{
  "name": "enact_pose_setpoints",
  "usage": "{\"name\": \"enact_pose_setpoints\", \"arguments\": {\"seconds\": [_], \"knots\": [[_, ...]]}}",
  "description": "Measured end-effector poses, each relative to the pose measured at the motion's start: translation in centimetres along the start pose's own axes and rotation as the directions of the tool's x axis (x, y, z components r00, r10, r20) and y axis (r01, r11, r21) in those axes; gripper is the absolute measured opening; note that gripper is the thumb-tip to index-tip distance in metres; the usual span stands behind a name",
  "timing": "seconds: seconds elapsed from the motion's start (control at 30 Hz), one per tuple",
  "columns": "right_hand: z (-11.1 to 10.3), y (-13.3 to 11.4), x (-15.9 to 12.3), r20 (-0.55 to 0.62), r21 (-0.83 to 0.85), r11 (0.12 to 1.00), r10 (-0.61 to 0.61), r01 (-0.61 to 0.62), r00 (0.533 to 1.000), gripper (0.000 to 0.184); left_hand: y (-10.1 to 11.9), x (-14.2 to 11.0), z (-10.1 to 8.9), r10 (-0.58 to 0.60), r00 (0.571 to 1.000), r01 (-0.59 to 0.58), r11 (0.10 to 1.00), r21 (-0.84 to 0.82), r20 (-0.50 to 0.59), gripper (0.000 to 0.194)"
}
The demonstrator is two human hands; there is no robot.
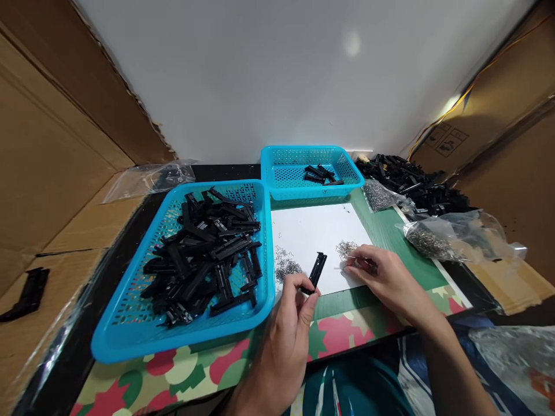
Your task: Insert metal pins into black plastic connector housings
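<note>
My left hand (295, 315) pinches the lower end of a long, narrow black plastic part (318, 269), which is held tilted over a white sheet (306, 231). My right hand (377, 274) rests low at the sheet's right side, thumb and fingertips drawn together. Whatever lies between those fingertips is too small to make out. Just beyond them is a small pile of brass-coloured wire pieces, apparently tiny springs (346, 248). A second pile, of dark silvery wire pieces (287, 268), lies beside the left hand.
Left of the sheet, a blue basket (97, 344) holds many black parts. Another blue basket (277, 193) behind holds several. Black parts (416, 185) heap up at right, near plastic bags (427, 241) of small metal pieces. One black part (32, 292) lies on cardboard at far left.
</note>
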State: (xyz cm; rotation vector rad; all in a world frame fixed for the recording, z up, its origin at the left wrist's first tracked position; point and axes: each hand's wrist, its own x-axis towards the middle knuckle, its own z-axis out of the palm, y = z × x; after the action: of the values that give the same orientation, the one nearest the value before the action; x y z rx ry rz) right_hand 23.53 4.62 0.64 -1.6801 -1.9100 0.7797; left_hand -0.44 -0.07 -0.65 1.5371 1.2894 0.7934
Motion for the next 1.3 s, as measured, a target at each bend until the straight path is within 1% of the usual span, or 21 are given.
{"name": "enact_pose_setpoints", "arguments": {"seconds": [0.1, 0.2, 0.3, 0.37, 0.47, 0.57, 0.63, 0.67, 0.7, 0.73, 0.77, 0.8, 0.83, 0.87, 0.9, 0.93, 1.0, 1.13, 1.23, 1.3], "knots": [[0.3, 0.0, -0.1, 0.003, -0.012, 1.000, 0.003, -0.003, 1.000, 0.009, -0.2, 0.0, 0.1, -0.006, 1.000, 0.005, 1.000, -0.022, -0.003, 0.017], [0.7, 0.0, -0.2, 0.015, -0.023, 1.000, -0.010, 0.010, 1.000, 0.009, -0.4, 0.0, 0.3, -0.013, 0.999, 0.010, 0.997, -0.073, -0.031, 0.016], [1.1, 0.3, -0.4, 0.007, -0.052, 0.998, -0.048, 0.048, 0.999, 0.009, -0.6, 0.1, 0.5, -0.012, 0.998, 0.004, 0.993, -0.114, -0.067, 0.015], [1.4, 0.5, -0.6, 0.014, -0.069, 0.995, -0.077, 0.078, 0.997, 0.010, -0.6, 0.1, 0.5, -0.004, 0.997, -0.005, 0.994, -0.113, -0.078, 0.015], [1.6, 0.6, -0.9, 0.028, -0.069, 0.993, -0.094, 0.096, 0.995, 0.012, -0.7, 0.1, 0.5, 0.016, 0.996, -0.023, 0.997, -0.074, -0.090, 0.014], [1.5, 0.2, -1.2, 0.014, -0.034, 0.995, -0.089, 0.089, 0.996, 0.013, -0.5, 0.1, 0.5, 0.043, 0.993, -0.045, 0.999, -0.015, -0.111, 0.011], [1.5, -0.3, -1.3, 0.000, 0.011, 0.996, -0.088, 0.088, 0.996, 0.013, -0.3, -0.1, 0.6, 0.092, 0.986, -0.084, 0.994, 0.064, -0.139, 0.007], [1.6, -0.7, -1.2, -0.005, 0.035, 0.995, -0.091, 0.092, 0.996, 0.014, -0.1, -0.2, 0.7, 0.150, 0.978, -0.133, 0.984, 0.121, -0.146, 0.005], [1.7, -1.1, -1.1, -0.005, 0.057, 0.993, -0.101, 0.101, 0.995, 0.015, 0.0, -0.4, 0.8, 0.234, 0.963, -0.208, 0.960, 0.185, -0.136, 0.006], [1.8, -1.6, -0.9, -0.002, 0.076, 0.990, -0.116, 0.115, 0.993, 0.016, 0.1, -0.6, 1.0, 0.340, 0.935, -0.306, 0.918, 0.253, -0.103, 0.009], [2.1, -2.1, -0.7, 0.006, 0.086, 0.988, -0.131, 0.130, 0.991, 0.015, 0.1, -0.8, 1.2, 0.454, 0.889, -0.417, 0.853, 0.313, -0.054, 0.013], [2.3, -2.5, -0.4, 0.018, 0.090, 0.986, -0.144, 0.142, 0.989, 0.014, 0.0, -1.0, 1.4, 0.560, 0.829, -0.522, 0.776, 0.353, -0.005, 0.016], [2.7, -3.0, -0.1, 0.031, 0.092, 0.984, -0.154, 0.150, 0.988, 0.012, -0.1, -1.2, 1.6, 0.635, 0.772, -0.598, 0.711, 0.370, 0.025, 0.018], [3.0, -3.5, 0.2, 0.043, 0.096, 0.984, -0.158, 0.153, 0.987, 0.011, -0.3, -1.4, 1.8, 0.675, 0.737, -0.636, 0.677, 0.371, 0.032, 0.019], [3.4, -3.9, 0.5, 0.053, 0.101, 0.983, -0.158, 0.152, 0.986, 0.010, -0.5, -1.6, 2.0, 0.686, 0.727, -0.646, 0.674, 0.358, 0.020, 0.020], [3.8, -4.3, 0.7, 0.060, 0.106, 0.983, -0.156, 0.149, 0.986, 0.009, -0.7, -1.8, 2.2, 0.679, 0.734, -0.641, 0.692, 0.333, 0.000, 0.019], [4.4, -5.0, 1.2, 0.070, 0.111, 0.983, -0.156, 0.148, 0.985, 0.007, -1.0, -2.1, 2.3, 0.635, 0.772, -0.605, 0.744, 0.283, -0.021, 0.021], [5.3, -5.7, 1.6, 0.067, 0.065, 0.988, -0.147, 0.143, 0.987, 0.009, -1.1, -2.6, 1.9, 0.574, 0.818, -0.545, 0.791, 0.278, -0.031, 0.023], [5.4, -5.8, 1.7, 0.059, 0.046, 0.989, -0.141, 0.138, 0.988, 0.012, -1.2, -2.7, 1.5, 0.555, 0.830, -0.522, 0.807, 0.276, -0.053, 0.026], [5.2, -5.6, 1.6, 0.040, 0.072, 0.988, -0.141, 0.138, 0.989, 0.012, -1.2, -2.6, 1.2, 0.545, 0.834, -0.504, 0.816, 0.284, -0.085, 0.028]]}}
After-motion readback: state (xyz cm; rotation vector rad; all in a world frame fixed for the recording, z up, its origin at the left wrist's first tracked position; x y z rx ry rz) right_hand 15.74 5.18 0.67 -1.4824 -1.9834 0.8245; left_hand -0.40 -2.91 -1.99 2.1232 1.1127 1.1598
